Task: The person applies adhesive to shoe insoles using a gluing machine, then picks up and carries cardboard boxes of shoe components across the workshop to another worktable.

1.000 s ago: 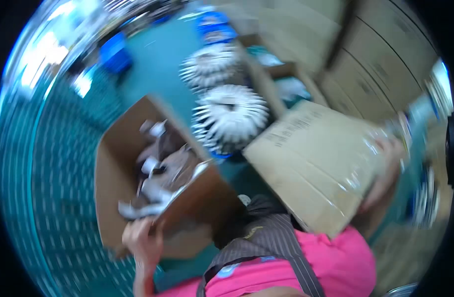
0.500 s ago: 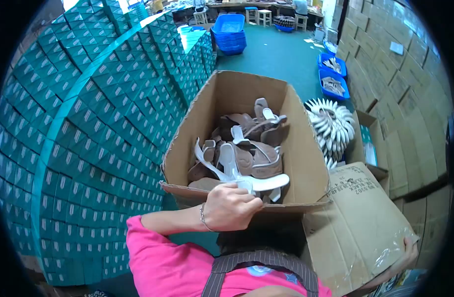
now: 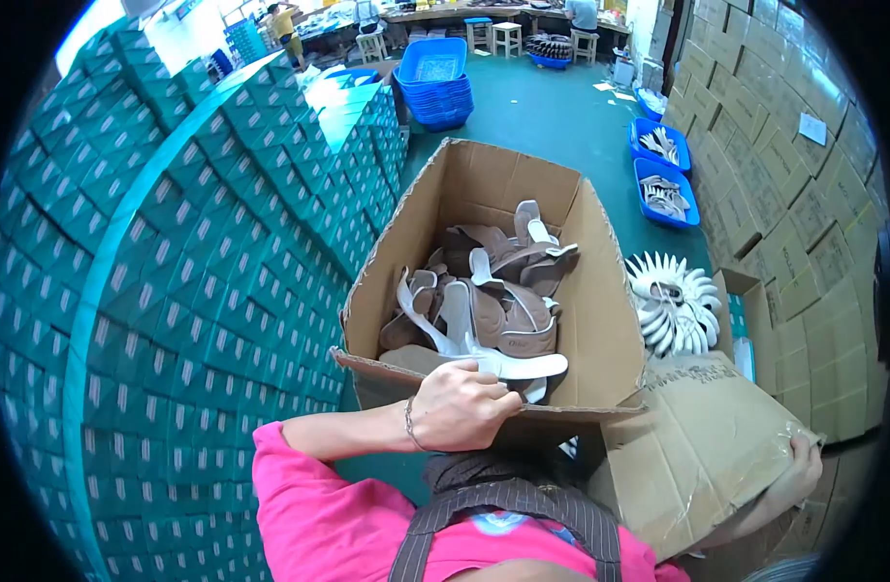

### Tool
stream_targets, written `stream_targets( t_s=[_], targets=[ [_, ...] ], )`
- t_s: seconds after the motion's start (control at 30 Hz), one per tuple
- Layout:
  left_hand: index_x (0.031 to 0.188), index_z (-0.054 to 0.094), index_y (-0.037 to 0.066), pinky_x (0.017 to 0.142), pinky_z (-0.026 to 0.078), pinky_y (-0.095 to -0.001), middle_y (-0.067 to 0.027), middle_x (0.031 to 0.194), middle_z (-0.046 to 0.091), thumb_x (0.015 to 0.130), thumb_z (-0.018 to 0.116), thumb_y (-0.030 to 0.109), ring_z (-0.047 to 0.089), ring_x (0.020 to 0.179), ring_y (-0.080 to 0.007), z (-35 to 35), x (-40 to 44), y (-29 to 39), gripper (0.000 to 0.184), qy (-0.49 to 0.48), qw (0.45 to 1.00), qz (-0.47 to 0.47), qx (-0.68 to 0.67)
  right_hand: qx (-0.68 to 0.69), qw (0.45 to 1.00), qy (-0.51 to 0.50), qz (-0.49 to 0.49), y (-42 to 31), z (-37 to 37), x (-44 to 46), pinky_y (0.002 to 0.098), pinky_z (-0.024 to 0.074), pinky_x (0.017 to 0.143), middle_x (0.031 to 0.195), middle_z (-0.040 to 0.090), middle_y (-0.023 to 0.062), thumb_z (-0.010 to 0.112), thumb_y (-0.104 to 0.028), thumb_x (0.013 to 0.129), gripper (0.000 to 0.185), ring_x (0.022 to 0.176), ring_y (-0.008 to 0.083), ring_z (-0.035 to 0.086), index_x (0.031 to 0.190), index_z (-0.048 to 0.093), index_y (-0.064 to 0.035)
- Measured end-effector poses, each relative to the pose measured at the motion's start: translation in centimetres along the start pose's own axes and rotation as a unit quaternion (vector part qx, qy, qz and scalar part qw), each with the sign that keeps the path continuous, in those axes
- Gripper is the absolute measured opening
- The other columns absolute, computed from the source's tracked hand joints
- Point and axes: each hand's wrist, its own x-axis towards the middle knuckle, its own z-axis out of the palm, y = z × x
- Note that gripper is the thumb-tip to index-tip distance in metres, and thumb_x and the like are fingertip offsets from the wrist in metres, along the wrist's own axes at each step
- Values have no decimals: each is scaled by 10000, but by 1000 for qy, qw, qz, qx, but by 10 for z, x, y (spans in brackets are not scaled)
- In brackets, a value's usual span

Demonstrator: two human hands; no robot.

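An open cardboard box (image 3: pixel 600 320) stands in front of me, holding white and brown sandals (image 3: pixel 523 320) in a loose heap. My left hand (image 3: pixel 464 407) is closed over its near edge, knuckles up, right beside a white-strapped sandal. On the right, a printed, taped cardboard panel (image 3: pixel 697 446) slants down from the box's near corner; I cannot tell if it is joined to the box. My right hand (image 3: pixel 799 470) has its fingers wrapped round the panel's outer edge. The box's lower near side is hidden behind my left arm.
Tall stacks of green shoeboxes (image 3: pixel 193 320) line the left, and brown cartons (image 3: pixel 784 194) wall the right. A ring of white shoe parts (image 3: pixel 673 306) lies beside the box. Blue baskets (image 3: pixel 666 194) stand beyond it, with stacked blue tubs (image 3: pixel 433 82) farther back. People sit at a far bench.
The view has shifted, and the box sits slightly farther right in it, with a wider gap to the green stacks. Both hands keep their holds.
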Motion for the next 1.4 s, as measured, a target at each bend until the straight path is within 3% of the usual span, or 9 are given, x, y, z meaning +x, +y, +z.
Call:
stream_targets(
  t_s=[0.2,0.43,0.6,0.87,0.97,1.1,1.3,1.37,1.4],
  targets=[
    [679,568,122,500,412,-289,14,540,531,684,691,175,556,520,-133,-17,100,-163,133,8,1000,-2,2,-11,1000,16,14,-56,140,45,382,471,685,799,578,161,576,-222,724,230,759,287,589,782,609,-2],
    [694,584,122,498,408,-304,-1,560,540,694,682,179,571,535,-157,30,193,-381,113,0,999,14,-38,-16,998,52,33,-98,328,61,367,474,694,826,580,148,574,-220,734,232,771,266,592,814,611,-5],
    [662,537,114,521,423,-307,-9,557,522,694,661,178,571,554,-174,28,281,-537,143,-7,995,48,-83,-27,996,85,31,-167,470,89,357,477,700,845,582,138,573,-218,741,235,780,252,594,837,612,-7],
    [739,570,127,583,423,-320,12,622,530,587,620,165,561,622,-163,73,409,-723,164,-98,981,119,-116,-30,992,108,51,-228,661,157,341,482,710,876,585,122,571,-215,752,242,793,228,597,874,613,-11],
    [738,566,128,572,419,-297,25,596,506,626,643,173,558,611,-143,102,445,-783,143,-126,975,147,-110,-22,991,112,69,-243,752,181,335,484,713,888,586,116,571,-214,756,245,799,219,598,888,614,-12],
    [735,585,117,531,372,-292,22,559,474,634,663,102,532,568,-131,118,500,-876,129,-111,986,106,-71,5,990,99,97,-272,869,229,327,486,718,903,587,108,570,-212,762,250,806,208,599,907,615,-14],
    [772,598,103,516,363,-267,33,633,558,590,659,101,513,553,-114,101,610,-1006,192,-86,992,91,-27,21,983,28,179,-333,1048,316,314,489,726,927,589,97,568,-210,770,259,816,190,602,935,616,-16],
    [771,588,97,495,354,-260,29,643,564,566,643,105,503,535,-103,107,627,-1034,213,-72,990,121,-16,26,985,123,116,-329,1098,323,321,479,711,875,607,116,557,-205,771,292,779,209,607,924,618,35],
    [776,590,94,493,355,-262,28,645,567,563,642,106,504,533,-105,114,637,-1053,219,-71,990,120,-16,28,985,122,115,-328,1119,332,320,478,723,896,595,117,554,-205,774,300,799,208,601,939,611,38]
  ],
)
